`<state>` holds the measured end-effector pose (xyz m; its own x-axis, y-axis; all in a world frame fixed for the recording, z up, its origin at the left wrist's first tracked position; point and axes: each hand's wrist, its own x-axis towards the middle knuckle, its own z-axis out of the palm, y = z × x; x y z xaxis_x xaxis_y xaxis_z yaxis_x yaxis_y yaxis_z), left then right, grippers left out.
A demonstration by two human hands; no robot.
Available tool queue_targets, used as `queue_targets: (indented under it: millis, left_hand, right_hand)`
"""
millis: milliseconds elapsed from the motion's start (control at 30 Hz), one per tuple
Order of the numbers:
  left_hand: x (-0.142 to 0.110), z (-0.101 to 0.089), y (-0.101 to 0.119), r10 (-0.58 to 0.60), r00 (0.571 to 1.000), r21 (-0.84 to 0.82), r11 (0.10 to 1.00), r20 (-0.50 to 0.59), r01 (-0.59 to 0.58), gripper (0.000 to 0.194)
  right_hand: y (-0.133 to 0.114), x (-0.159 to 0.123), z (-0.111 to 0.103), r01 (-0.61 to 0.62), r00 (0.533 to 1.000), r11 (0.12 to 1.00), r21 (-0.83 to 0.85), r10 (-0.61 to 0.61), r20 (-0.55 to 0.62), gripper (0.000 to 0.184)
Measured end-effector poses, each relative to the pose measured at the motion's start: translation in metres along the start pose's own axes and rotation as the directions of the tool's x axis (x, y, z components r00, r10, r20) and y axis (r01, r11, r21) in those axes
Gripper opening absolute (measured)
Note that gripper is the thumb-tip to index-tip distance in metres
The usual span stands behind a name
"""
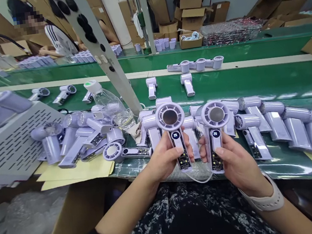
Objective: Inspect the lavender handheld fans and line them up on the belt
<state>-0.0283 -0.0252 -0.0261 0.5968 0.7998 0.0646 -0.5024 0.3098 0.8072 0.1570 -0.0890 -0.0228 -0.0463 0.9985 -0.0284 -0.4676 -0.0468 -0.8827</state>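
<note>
My left hand [164, 154] is closed round the handle of a lilac handheld fan [170, 117], thumb on its front. A second lilac handheld fan [215, 115] is gripped in my right hand [235, 156], the thumb also pressed on the handle. Both fans are upright, side by side, with round grilles facing me. Each small display is lit and reads 20, and bare circuit boards show lower on the handles. A white cable [202, 180] loops below the two fans. Close to my left hand lies another fan [113, 152] on its back.
Piled fans [73, 136] lie at left beside a grey perforated metal box [22, 137] and a clear plastic bottle [111, 103]. More fans [296, 122] line the right side. A slanted post [106, 58] rises before the green conveyor [225, 82]. A person [59, 37] sits across.
</note>
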Motion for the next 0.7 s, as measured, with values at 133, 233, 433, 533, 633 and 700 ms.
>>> queue_targets:
  millis: [133,233,433,533,633,700]
  left_hand:
    - [0.008,-0.005,-0.003,-0.005,0.998,-0.015,1.000,-0.065,0.004,0.048]
    - [0.008,-0.008,-0.001,0.000,1.000,0.037,0.999,0.015,-0.001,0.045]
    - [0.007,-0.014,0.001,0.053,0.999,0.242,0.969,0.005,-0.053,0.041]
    - [0.009,-0.015,-0.003,0.032,0.999,0.253,0.967,0.021,-0.036,0.041]
    - [0.011,-0.013,-0.003,0.026,0.999,0.241,0.970,0.023,-0.031,0.041]
    - [0.011,-0.010,-0.001,0.040,0.999,0.225,0.973,0.026,-0.045,0.041]
  right_hand:
    - [0.005,-0.001,-0.006,-0.055,0.994,0.998,0.001,0.055,-0.090,0.025]
    - [0.007,-0.006,-0.012,-0.115,0.993,0.992,-0.042,0.114,-0.024,0.027]
    - [0.001,-0.003,-0.018,-0.073,0.997,0.994,-0.078,0.071,-0.022,0.027]
    - [-0.002,0.002,-0.013,-0.100,0.995,0.994,-0.037,0.099,-0.022,0.029]
    - [-0.005,0.002,-0.007,-0.108,0.993,0.994,-0.023,0.106,-0.054,0.033]
    - [-0.004,0.000,-0.004,-0.117,0.990,0.993,-0.032,0.114,-0.085,0.033]
